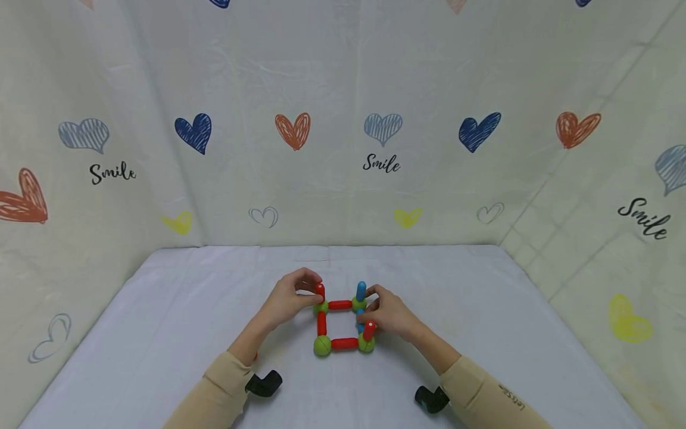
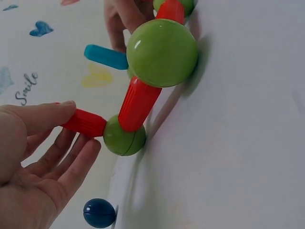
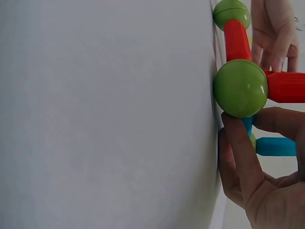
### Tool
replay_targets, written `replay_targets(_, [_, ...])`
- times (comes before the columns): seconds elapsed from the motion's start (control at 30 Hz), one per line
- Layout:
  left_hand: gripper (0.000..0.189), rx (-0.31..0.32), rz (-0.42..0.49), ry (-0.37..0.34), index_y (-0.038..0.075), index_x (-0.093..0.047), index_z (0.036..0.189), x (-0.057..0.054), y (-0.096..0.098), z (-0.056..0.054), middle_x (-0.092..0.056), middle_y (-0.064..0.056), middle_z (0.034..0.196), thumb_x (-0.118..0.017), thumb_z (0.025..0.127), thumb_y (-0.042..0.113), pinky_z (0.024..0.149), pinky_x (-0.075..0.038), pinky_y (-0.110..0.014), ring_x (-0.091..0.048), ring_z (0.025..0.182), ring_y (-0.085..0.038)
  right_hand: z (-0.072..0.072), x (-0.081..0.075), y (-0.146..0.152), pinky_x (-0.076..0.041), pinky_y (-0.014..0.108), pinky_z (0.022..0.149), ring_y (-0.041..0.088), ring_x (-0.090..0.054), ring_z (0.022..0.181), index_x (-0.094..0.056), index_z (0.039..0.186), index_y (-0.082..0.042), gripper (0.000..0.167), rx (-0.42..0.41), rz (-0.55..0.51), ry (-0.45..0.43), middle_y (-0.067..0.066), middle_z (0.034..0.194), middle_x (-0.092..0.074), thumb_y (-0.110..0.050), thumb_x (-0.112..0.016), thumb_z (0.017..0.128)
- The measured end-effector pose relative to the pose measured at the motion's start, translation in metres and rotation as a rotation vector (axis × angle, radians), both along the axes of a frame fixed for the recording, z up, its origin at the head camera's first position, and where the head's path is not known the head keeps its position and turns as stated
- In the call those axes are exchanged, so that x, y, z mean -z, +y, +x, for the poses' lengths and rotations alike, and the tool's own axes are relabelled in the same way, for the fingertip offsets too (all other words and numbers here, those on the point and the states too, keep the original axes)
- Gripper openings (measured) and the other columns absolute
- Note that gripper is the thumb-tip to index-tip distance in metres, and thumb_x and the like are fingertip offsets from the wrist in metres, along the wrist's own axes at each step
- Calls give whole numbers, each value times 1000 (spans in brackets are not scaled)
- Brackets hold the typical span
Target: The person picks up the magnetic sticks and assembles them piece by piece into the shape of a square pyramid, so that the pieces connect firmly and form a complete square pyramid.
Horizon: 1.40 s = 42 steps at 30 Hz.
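Observation:
A square of four-cornered toy building pieces lies on the table: green balls [image 1: 322, 345] joined by red rods [image 1: 344, 344] and one blue rod [image 1: 360, 320] along the right side. My left hand [image 1: 292, 298] pinches an upright red rod [image 2: 85, 122] standing on the back left ball. My right hand [image 1: 393, 313] grips the right side's blue rod, its fingers partly hiding it and touching the front right ball [image 3: 240, 88]. Another blue rod [image 1: 361, 291] rises from the back right ball, and a red rod [image 1: 369, 329] from the front right one.
A white cloth covers the table [image 1: 343, 393]. In the left wrist view a dark blue ball [image 2: 99, 213] lies beyond the left hand. A small red piece [image 1: 255, 357] peeks out beside the left wrist. Behind hangs a curtain [image 1: 332, 190] printed with hearts.

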State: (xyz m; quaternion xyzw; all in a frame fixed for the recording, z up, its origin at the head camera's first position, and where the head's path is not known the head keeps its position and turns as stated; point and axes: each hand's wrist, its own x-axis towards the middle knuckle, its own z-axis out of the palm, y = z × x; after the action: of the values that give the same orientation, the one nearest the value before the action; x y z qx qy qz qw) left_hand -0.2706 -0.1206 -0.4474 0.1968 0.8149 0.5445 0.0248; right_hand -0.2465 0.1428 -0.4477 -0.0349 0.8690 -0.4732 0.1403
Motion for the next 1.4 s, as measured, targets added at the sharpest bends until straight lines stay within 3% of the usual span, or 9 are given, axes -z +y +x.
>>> replay_targets(0.2, [36, 2, -8, -8, 5, -63, 122, 1, -3, 1, -68, -1, 111, -79, 90, 7, 92, -56, -39, -66, 106, -22, 0, 0, 0, -60, 34, 68, 20, -65, 76, -52, 128, -4, 55, -4, -4, 4, 7, 91, -64, -13, -83, 85])
replay_targets(0.37, [38, -34, -48, -4, 10, -64, 122, 3, -9, 3, -67, -1, 113, -82, 89, 13, 87, -57, -37, -67, 103, -20, 0, 1, 0, -60, 34, 68, 20, -65, 77, -52, 129, -4, 55, -1, 0, 5, 8, 91, -63, -13, -84, 84])
replay_targets(0.7, [43, -66, -108, -39, 6, -62, 126, 4, -28, 12, -66, -13, 119, -82, 89, 13, 87, -57, -37, -66, 102, -21, -4, -2, 3, -61, 37, 72, 22, -64, 87, -53, 143, -5, 60, -29, 57, 40, 10, 103, -64, -18, -78, 91])
replay_targets(1.0, [38, 28, -159, -77, 5, -63, 125, 1, -54, 24, -65, -12, 119, -79, 92, 17, 90, -55, -37, -63, 105, -23, -3, -4, 6, -61, 35, 68, 18, -67, 75, -62, 132, -1, 39, -42, 58, 77, 11, 101, -66, -15, -72, 97])
replay_targets(1.23, [29, 64, -263, -119, 7, -66, 116, -11, -79, 32, -66, -3, 105, -79, 92, 20, 85, -53, -39, -62, 99, -21, 1, -6, 13, -61, 35, 65, 21, -66, 83, -66, 115, -3, 26, -56, 39, 85, 10, 100, -64, -12, -77, 93])
replay_targets(1.4, [25, 127, -309, -136, 6, -67, 110, -14, -92, 37, -66, -1, 100, -79, 92, 18, 82, -52, -36, -61, 95, -22, 4, -5, 17, -61, 34, 65, 21, -62, 85, -65, 104, -4, 21, -52, 39, 90, 7, 95, -62, -11, -80, 90])
